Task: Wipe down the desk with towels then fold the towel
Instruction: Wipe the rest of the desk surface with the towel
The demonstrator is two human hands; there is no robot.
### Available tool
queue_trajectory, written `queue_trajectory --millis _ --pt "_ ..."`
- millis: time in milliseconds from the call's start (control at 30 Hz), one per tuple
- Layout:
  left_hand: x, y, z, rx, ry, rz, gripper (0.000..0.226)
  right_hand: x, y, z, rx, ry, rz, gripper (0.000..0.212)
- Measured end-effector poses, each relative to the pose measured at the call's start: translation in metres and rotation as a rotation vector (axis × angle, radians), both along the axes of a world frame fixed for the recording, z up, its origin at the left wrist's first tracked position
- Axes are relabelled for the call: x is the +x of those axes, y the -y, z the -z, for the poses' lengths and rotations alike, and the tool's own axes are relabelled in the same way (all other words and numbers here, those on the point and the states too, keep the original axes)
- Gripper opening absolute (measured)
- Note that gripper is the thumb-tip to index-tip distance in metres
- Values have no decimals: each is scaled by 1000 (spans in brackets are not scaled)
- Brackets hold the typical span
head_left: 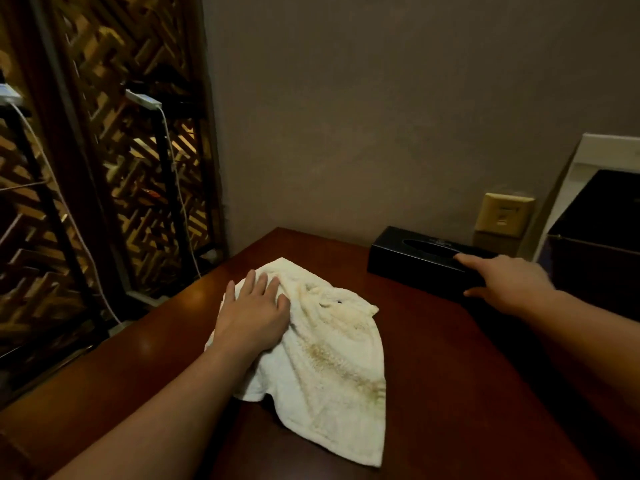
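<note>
Towel (329, 358): white terry cloth, crumpled and unfolded, with yellow-brown stains streaking its middle and right side. It lies left of centre on the dark red-brown wooden desk (467, 393), one corner trailing toward the near edge.
Left hand (254, 317): flat on the towel's far left part, fingers straight, pressing down.
Right hand (509, 282): grasps the black tissue box (408, 258) at the desk's back right, fingers over its top, thumb on its near face.

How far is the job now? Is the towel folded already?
Stains on the towel suggest some wiping is done. Now the left hand presses it, crumpled, on the desk; the right hand grips the black tissue box. Left: wiping there, then folding.
</note>
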State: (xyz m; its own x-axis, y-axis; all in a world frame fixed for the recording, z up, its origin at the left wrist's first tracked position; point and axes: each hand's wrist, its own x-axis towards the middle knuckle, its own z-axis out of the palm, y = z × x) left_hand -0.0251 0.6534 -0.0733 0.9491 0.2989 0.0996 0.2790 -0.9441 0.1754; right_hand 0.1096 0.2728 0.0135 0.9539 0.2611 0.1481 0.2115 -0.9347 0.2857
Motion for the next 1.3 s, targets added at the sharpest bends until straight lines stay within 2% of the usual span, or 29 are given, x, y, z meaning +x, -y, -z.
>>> queue_trajectory --millis 367,467,533,600,667,700,767,867,933,1067,1167,1233,1300 --pt "-2 -3 -1 -11 -21 27 62 -4 23 0 -18 38 66 76" --pt "-5 1 -3 -35 128 6 62 -17 11 3 -17 19 88 78" --pt "-11 8 -6 -21 283 -6 59 -38 -10 8 96 31 78 85" --pt "-18 13 -9 -65 296 29 54 -70 -41 17 331 17 -77 82" --pt "-25 15 -10 -68 157 83 54 -111 -84 24 550 -40 -340 57" --pt "-28 14 -10 -44 68 110 56 -133 -108 27 614 -95 -437 47" --pt "-35 12 -10 -21 -79 159 56 -167 -155 37 661 -246 -558 46" --pt "-57 11 -8 12 -172 208 58 -197 -202 58 513 -450 -561 65" --pt "-75 8 -7 7 -166 221 58 -202 -207 73 393 -411 -467 70" --pt "-94 8 -6 33 -150 161 57 -201 -199 78 330 -413 -297 87" --pt "-84 10 -7 66 -170 135 55 -180 -193 60 259 -413 -344 99" --pt "-71 7 -7 66 -194 128 54 -161 -193 57 272 -354 -450 98" --pt "-55 0 -6 82 -211 132 53 -147 -198 68 318 -373 -470 97"
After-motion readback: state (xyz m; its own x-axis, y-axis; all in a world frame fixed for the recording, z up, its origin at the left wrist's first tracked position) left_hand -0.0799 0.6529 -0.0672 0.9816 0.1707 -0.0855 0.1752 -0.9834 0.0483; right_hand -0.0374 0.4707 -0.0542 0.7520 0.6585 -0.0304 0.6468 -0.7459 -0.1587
